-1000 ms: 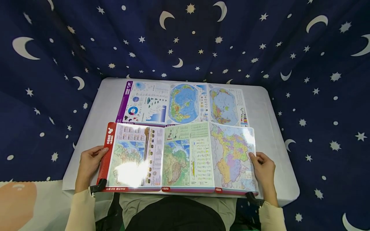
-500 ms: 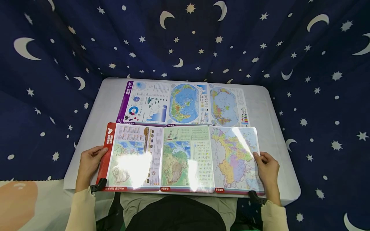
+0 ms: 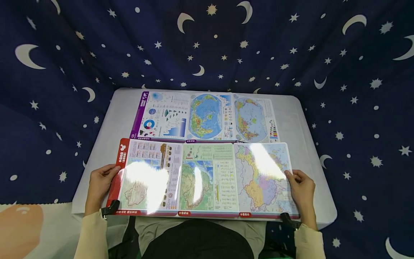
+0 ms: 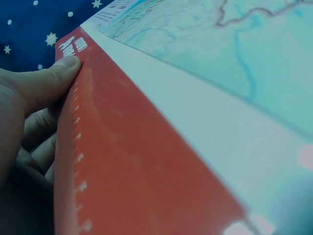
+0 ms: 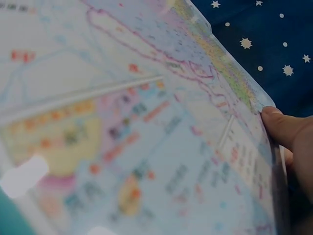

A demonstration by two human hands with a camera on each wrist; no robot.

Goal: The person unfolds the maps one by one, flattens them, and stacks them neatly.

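Note:
A glossy fold-out map (image 3: 223, 180) with three panels and a red left strip lies spread along the near side of the table. My left hand (image 3: 101, 183) pinches its red edge, thumb on top and fingers behind, as the left wrist view shows with the thumb (image 4: 63, 71) on the red strip. On the opposite edge my right hand (image 3: 301, 189) pinches the right panel; in the right wrist view the thumb (image 5: 276, 120) sits over the rim. Beyond it lies a second fold-out map (image 3: 208, 115) with a purple strip, untouched, its near edge meeting the red map's far edge.
Both maps lie on a white-covered table (image 3: 304, 144) with rounded corners. A dark blue curtain (image 3: 207, 43) with moons and stars surrounds the back and sides. Bright glare covers parts of the near map. A pale cloth (image 3: 55, 230) hangs at the lower left.
My right hand has moved slightly right, and the near map's right panel has spread flatter and wider. The glare has shifted across the panels. My left hand has hardly moved.

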